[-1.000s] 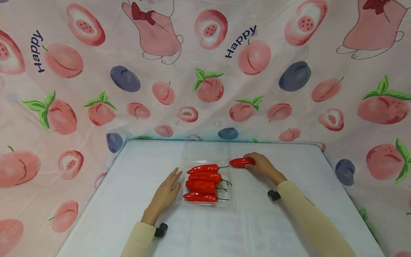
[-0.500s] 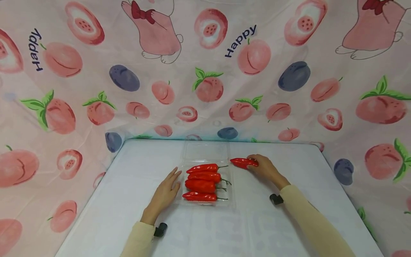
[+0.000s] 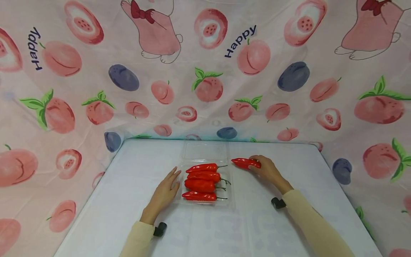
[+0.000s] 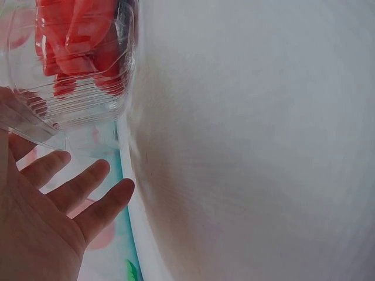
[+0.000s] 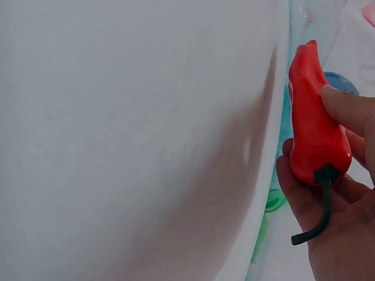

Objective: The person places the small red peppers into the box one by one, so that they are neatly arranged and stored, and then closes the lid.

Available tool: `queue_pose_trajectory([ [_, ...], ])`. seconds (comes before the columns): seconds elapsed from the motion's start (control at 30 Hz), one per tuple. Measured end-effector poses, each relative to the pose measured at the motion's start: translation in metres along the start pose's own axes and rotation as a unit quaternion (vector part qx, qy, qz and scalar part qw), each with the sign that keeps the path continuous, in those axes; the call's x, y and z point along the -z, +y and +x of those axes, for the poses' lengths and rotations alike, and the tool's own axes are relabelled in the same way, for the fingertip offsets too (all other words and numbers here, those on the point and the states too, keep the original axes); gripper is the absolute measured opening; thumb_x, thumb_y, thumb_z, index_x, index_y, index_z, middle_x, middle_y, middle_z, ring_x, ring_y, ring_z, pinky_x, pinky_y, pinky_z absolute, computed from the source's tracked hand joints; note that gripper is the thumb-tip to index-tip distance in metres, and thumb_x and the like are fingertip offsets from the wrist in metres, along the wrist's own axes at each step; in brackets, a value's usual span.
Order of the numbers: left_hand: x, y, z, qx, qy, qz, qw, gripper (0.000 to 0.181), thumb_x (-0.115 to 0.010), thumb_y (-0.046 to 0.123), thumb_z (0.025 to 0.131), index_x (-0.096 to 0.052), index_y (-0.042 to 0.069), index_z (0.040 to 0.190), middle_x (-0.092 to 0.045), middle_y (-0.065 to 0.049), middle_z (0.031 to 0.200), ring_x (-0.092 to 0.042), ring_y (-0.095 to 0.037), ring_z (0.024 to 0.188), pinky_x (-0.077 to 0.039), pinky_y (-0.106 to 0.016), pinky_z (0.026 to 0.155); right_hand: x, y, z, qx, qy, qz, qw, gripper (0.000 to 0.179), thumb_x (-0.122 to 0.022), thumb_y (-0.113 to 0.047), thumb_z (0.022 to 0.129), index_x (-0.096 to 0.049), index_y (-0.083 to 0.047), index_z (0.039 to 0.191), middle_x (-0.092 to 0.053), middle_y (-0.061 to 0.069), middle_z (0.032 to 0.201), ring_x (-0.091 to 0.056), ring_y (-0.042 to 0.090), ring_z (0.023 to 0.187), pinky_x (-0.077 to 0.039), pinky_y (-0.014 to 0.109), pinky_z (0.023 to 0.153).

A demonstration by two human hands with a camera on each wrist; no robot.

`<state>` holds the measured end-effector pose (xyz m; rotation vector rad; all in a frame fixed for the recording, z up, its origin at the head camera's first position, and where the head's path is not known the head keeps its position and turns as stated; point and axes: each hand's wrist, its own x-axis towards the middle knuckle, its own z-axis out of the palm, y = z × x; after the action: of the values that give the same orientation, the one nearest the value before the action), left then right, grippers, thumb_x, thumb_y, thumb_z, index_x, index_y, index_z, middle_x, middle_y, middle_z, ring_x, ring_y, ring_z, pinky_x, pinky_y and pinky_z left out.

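My right hand [image 3: 267, 170] holds a red chili pepper [image 3: 244, 163] just right of a clear plastic box. In the right wrist view the thumb presses one side of the red chili pepper [image 5: 316, 123], fingers behind it, its dark green stem pointing towards the palm. Several more red peppers [image 3: 201, 185] lie side by side in the clear plastic box [image 3: 229, 202], stems to the right. My left hand [image 3: 164, 192] is at the left side of the box, fingers spread and fairly straight. In the left wrist view the left hand's fingers [image 4: 96, 175] are beside the clear wall.
The box's clear lid [image 3: 205, 151] is folded back towards the far edge of the white table [image 3: 154, 153]. Behind the table hangs a pink curtain [image 3: 179, 89] printed with fruit. A small dark camera [image 3: 278, 203] sits on the right wrist.
The right hand has shifted slightly to the right with the chili pepper, away from the box. The left hand and the boxed peppers have stayed in place.
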<state>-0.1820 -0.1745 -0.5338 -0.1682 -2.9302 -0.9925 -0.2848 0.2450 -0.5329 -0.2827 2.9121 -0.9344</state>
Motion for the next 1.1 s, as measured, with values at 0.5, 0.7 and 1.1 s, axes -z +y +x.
queue_pose_trajectory([
  [0.5, 0.001, 0.002, -0.001, -0.001, 0.005, 0.0, 1.0, 0.048, -0.054, 0.022, 0.099, -0.048, 0.017, 0.146, -0.035, -0.002, 0.16, -0.044, -0.033, 0.141, -0.041, -0.056, 0.109, 0.012, -0.008, -0.016, 0.009, 0.035, 0.011, 0.9993, 0.049, -0.07, -0.027, 0.091, -0.055, -0.011, 0.135, -0.058, 0.017, 0.133, -0.053, 0.034, 0.119, -0.049, 0.054, 0.102],
  [0.7, 0.001, 0.004, -0.001, -0.002, 0.008, -0.001, 1.0, 0.048, -0.054, 0.021, 0.099, -0.048, 0.016, 0.146, -0.035, -0.003, 0.16, -0.045, -0.033, 0.14, -0.042, -0.056, 0.109, 0.013, -0.01, -0.024, 0.014, 0.041, 0.019, 0.9989, 0.051, -0.07, -0.028, 0.091, -0.055, -0.012, 0.136, -0.059, 0.016, 0.133, -0.054, 0.033, 0.118, -0.051, 0.053, 0.1],
  [1.1, 0.0, 0.001, 0.0, -0.005, 0.0, 0.0, 1.0, 0.048, -0.053, 0.022, 0.099, -0.047, 0.016, 0.147, -0.034, -0.002, 0.16, -0.043, -0.032, 0.142, -0.041, -0.056, 0.11, 0.013, -0.017, -0.042, 0.024, 0.056, 0.026, 0.9978, 0.049, -0.072, -0.029, 0.09, -0.057, -0.013, 0.134, -0.061, 0.014, 0.129, -0.057, 0.032, 0.113, -0.055, 0.051, 0.094],
])
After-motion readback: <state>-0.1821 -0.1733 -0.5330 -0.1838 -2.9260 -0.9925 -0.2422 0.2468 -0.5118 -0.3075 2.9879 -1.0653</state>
